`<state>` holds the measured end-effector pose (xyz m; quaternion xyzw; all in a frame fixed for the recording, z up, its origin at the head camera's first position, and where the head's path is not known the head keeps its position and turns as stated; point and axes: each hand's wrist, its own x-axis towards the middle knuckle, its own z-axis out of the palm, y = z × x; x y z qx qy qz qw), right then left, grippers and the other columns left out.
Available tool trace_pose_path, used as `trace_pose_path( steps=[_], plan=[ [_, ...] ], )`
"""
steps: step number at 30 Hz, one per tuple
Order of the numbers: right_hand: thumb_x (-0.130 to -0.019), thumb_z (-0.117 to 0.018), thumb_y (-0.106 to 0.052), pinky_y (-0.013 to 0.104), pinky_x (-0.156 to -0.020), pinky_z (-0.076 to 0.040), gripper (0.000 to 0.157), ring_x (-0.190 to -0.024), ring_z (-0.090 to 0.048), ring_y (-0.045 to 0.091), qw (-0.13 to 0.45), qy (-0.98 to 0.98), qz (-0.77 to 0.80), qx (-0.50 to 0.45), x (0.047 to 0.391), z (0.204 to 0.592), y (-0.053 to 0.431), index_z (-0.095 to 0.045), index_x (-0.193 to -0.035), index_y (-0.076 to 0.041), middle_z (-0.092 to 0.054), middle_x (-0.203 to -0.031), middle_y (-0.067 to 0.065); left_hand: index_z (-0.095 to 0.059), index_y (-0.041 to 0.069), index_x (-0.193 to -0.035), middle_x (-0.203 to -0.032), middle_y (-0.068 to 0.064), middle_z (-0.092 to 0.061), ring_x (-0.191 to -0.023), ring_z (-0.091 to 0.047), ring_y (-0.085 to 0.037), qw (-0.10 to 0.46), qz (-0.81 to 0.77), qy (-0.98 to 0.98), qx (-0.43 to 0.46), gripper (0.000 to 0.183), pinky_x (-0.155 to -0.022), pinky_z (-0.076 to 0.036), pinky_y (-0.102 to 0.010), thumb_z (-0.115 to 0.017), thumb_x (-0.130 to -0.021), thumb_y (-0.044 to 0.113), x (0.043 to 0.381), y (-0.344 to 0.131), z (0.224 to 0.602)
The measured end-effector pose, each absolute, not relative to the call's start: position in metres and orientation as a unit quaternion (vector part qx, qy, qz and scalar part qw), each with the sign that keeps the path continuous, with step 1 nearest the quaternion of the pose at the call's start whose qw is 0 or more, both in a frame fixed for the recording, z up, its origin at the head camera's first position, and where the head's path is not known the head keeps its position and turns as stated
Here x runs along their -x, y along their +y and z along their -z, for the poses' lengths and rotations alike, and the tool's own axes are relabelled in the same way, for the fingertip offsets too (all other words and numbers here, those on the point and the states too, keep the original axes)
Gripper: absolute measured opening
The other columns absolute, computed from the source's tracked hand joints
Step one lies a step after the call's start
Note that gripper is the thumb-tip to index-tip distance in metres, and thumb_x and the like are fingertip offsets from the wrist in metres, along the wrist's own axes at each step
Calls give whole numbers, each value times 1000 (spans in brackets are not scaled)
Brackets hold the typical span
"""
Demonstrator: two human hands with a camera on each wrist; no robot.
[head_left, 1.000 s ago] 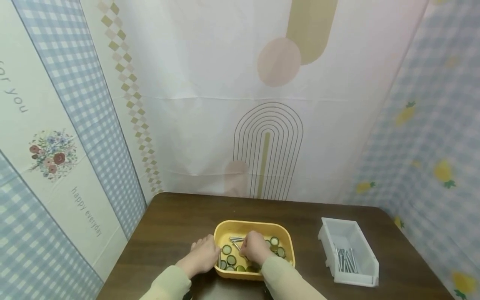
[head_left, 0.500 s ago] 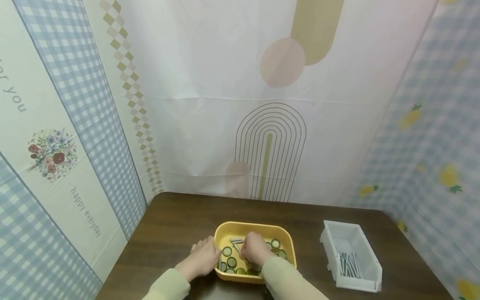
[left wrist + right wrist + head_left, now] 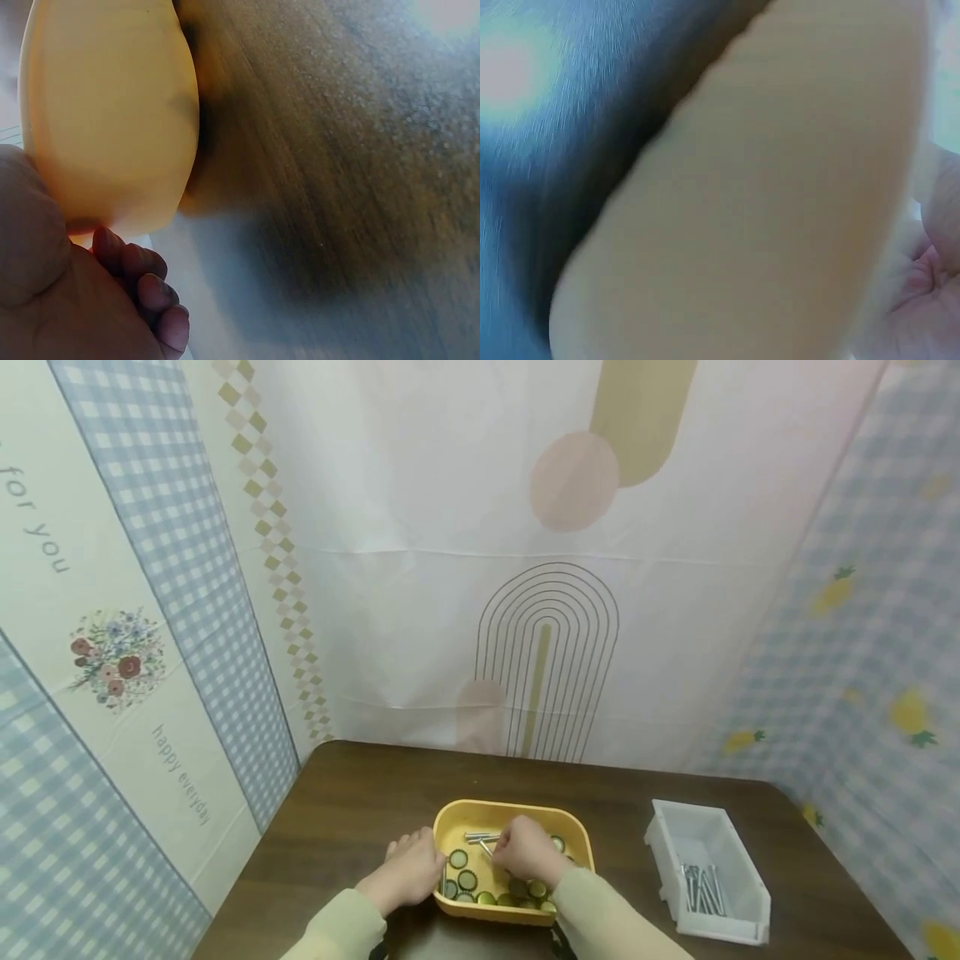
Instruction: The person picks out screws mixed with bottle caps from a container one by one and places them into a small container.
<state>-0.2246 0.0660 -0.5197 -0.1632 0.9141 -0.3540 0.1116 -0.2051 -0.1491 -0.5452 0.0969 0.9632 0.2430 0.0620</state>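
My left hand point(image 3: 414, 868) grips the left rim of a yellow plastic bin point(image 3: 517, 808); the left wrist view shows its curled fingers point(image 3: 157, 292) beside the yellow wall. Inside the bin my right hand point(image 3: 528, 852) has its fingers curled down, fingertips hidden. A slanted silver screw point(image 3: 485, 848) runs to those fingers, seemingly pinched by them. Other silver screws point(image 3: 474, 837) lie behind it. Several bottle caps point(image 3: 467, 880) are spread over the bin floor. In the right wrist view the bin's outer wall point(image 3: 757, 202) covers most of what the hand does.
A white open-front bin point(image 3: 701, 831) with several silver screws point(image 3: 703, 890) stands to the right on the brown wooden table point(image 3: 360, 793). Patterned cloth point(image 3: 390, 610) hangs behind the table and along both sides.
My right hand has shifted right and slightly up inside the bin, and the slanted screw has moved right with it. More caps show near the front. My left hand stays on the rim.
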Motion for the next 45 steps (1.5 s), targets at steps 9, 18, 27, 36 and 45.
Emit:
trace_pose_path(
  steps=[9, 18, 27, 36, 45],
  plan=[
    [-81, -71, -8, 33, -55, -51, 11, -60, -59, 16, 129, 879, 439, 135, 225, 497, 132, -72, -88, 1, -67, -73, 11, -51, -6, -109, -93, -11, -52, -89, -49, -30, 63, -246, 962, -97, 34, -80, -34, -50, -46, -94, 24, 205, -148, 541],
    [-87, -69, -14, 38, -70, -55, 27, -77, -66, 25, 108, 855, 503, 65, 209, 489, 214, -66, -104, 7, -67, -90, 12, -52, -6, -108, -91, -11, -52, -88, -50, -30, 65, -235, 964, -104, 33, -79, -35, -49, -48, -93, 23, 207, -142, 541],
    [-93, -64, -20, 37, -79, -53, 43, -94, -65, 26, 112, 842, 528, 0, 200, 476, 286, -56, -119, 13, -63, -108, 15, -51, -7, -112, -95, -12, -54, -92, -51, -31, 71, -237, 963, -102, 37, -81, -34, -50, -48, -94, 25, 207, -143, 541],
    [-94, -63, -24, 35, -78, -53, 49, -95, -65, 26, 94, 855, 505, -76, 196, 484, 327, -53, -121, 15, -63, -108, 16, -52, -6, -107, -92, -11, -53, -90, -50, -31, 63, -251, 961, -97, 32, -80, -34, -50, -48, -93, 23, 202, -148, 542],
    [-92, -62, -19, 33, -70, -53, 33, -80, -65, 20, 71, 888, 444, -93, 193, 514, 336, -61, -106, 10, -65, -92, 9, -52, -5, -107, -90, -10, -52, -90, -50, -30, 65, -250, 961, -95, 32, -80, -34, -50, -47, -94, 24, 203, -149, 541]
  ],
)
